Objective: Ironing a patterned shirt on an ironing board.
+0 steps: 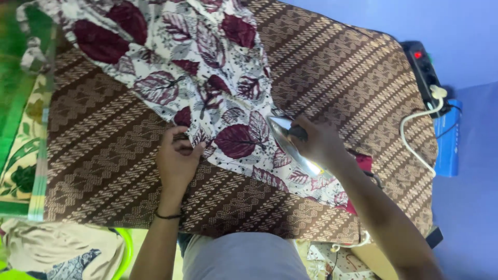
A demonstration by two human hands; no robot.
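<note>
A white garment printed with dark red leaves [197, 67] lies spread over a brown patterned cloth [342, 78] that covers the work surface. My left hand [176, 158] presses flat on the garment's lower edge, fingers pinching the fabric. My right hand [319, 141] grips the dark handle of a shiny metal iron [288, 140], which rests on the garment with its tip pointing up and left. A dark band circles my left wrist.
A black power strip with a red light [423, 67] lies at the right edge, a white cord [415, 129] running from it. A blue box [447, 137] sits beside it. Green patterned fabric [21, 135] lies at left, folded clothes [57, 251] at bottom left.
</note>
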